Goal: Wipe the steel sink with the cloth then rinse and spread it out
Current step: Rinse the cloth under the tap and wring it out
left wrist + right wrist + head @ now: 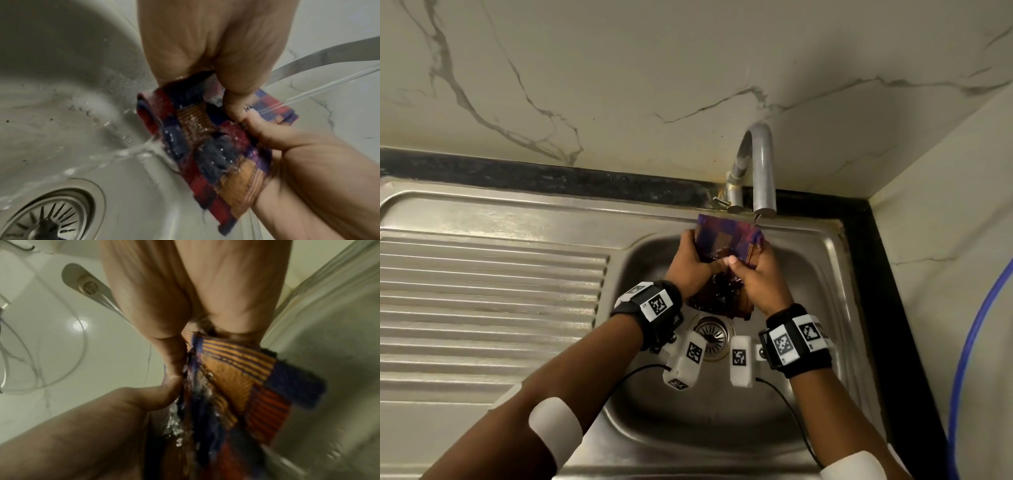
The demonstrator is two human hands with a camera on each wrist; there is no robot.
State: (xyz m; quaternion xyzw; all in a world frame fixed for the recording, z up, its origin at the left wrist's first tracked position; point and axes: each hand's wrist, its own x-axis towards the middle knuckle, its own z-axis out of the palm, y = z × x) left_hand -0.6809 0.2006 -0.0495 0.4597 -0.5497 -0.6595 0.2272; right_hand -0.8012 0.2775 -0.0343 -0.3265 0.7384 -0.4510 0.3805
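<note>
No words can be read on anything here. The left hand [690, 265] and right hand [758, 277] are both squeezing the wet checked cloth [726, 241], thumbs touching, over the steel sink [822, 274]. Water is running from the tap [758, 164] onto the cloth.

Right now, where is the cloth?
In the head view, the cloth is gripped between the left hand and right hand, under the tap, above the sink basin's far side.
</note>
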